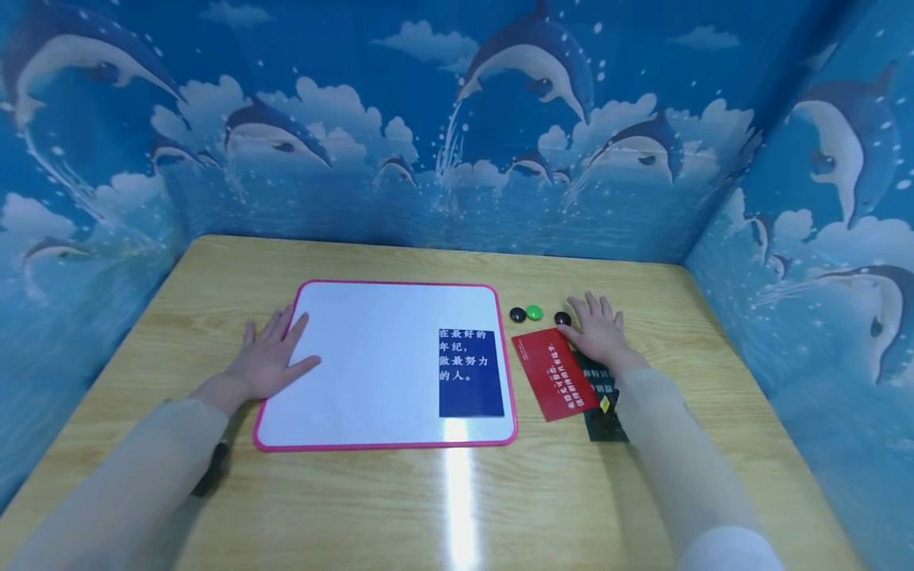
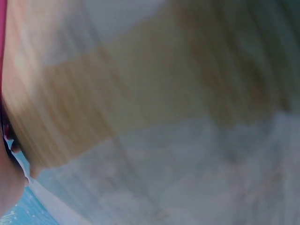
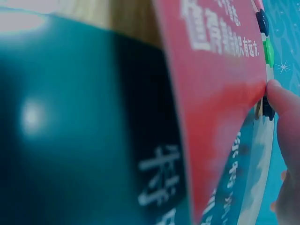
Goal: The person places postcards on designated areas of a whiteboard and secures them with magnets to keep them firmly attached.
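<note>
Fingers spread, left hand rests on whiteboard at nine o'clock; right hand, also splayed, touches red card at three.

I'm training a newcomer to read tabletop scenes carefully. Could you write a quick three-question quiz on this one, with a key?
1. How many round pieces lie to the right of the whiteboard?
2. True or false: the blue card lies under the left hand.
3. The red card partly covers: A) the blue card; B) the dark card; C) the green round piece.

Key:
1. Three: two black and one green.
2. False. The blue card lies on the whiteboard's right side; the left hand is at its left edge.
3. B.
</note>
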{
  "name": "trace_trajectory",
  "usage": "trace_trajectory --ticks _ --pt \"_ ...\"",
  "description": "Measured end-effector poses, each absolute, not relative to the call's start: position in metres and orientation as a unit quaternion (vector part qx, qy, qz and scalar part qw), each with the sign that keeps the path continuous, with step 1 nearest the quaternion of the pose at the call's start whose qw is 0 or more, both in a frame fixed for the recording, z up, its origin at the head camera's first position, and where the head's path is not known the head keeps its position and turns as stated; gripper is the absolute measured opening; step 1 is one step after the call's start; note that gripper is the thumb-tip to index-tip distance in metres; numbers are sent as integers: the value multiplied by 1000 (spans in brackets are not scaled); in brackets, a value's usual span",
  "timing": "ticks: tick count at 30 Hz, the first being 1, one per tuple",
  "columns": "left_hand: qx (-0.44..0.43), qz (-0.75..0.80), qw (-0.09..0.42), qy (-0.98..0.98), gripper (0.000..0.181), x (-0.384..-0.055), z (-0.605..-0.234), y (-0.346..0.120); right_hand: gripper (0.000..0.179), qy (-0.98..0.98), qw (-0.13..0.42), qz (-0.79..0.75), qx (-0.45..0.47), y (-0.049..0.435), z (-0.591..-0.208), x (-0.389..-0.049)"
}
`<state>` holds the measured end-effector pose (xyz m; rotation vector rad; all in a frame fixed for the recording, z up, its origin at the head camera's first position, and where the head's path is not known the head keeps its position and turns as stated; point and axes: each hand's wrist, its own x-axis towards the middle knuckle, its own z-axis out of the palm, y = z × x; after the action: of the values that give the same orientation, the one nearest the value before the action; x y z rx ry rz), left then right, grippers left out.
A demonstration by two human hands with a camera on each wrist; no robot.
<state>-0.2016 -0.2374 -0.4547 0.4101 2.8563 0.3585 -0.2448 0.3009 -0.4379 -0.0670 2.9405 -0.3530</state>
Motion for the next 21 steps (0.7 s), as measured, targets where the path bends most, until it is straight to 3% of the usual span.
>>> trace_trajectory --ticks 21 --pt "140 121 112 976 93 -200 -455 -238 40 993 31 -105 -41 293 -443 -246"
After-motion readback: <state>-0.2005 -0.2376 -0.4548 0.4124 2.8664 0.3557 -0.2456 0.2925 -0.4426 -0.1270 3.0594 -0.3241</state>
